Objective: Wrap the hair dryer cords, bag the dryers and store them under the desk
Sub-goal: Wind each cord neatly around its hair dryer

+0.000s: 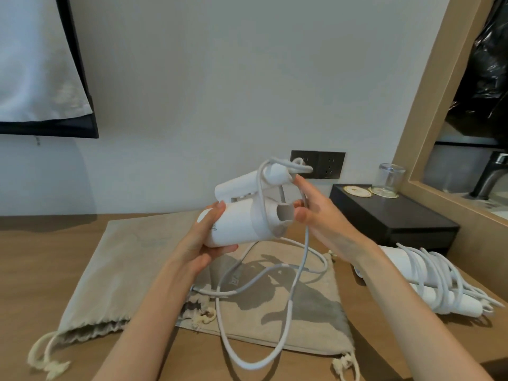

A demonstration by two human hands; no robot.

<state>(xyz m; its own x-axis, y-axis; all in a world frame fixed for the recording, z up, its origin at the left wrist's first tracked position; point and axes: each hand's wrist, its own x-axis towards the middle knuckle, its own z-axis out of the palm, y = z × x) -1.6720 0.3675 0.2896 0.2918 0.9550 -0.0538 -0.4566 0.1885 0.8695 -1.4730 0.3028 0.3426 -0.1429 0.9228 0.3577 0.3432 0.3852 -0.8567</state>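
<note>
Wooden table (33,270) against a pale wall (220,78), with a dark socket (327,165) behind my grips.

1. Left grip (203,243): closed round the rear of the dryer (242,224) barrel, holding it above the table with the nozzle towards my right grip.
2. Right grip (316,213): thumb and fingers pinch the cord (305,259) just beside the nozzle.
3. Cord: one turn passes over the folded handle, above both grips. The rest hangs below my right grip in loose loops. These lie on the bag (302,312) under my grips.
4. Second bag (123,265): flat on the table, left of my left grip.
5. Second dryer (428,281): on the table right of my right grip, cord fully wound.
6. A black box (393,218) carrying a glass (389,178) stands beyond my right grip.

Step in hand, as I judge it: cord wrapping on the last dryer, early stage. Bagging and storage are not yet begun.

Next move calls for:
- a steady left grip, so the barrel does not turn;
- the right grip feeding slack round handle and barrel in snug, even turns;
- lifting the loops so they do not knot or drag the bag.
</note>
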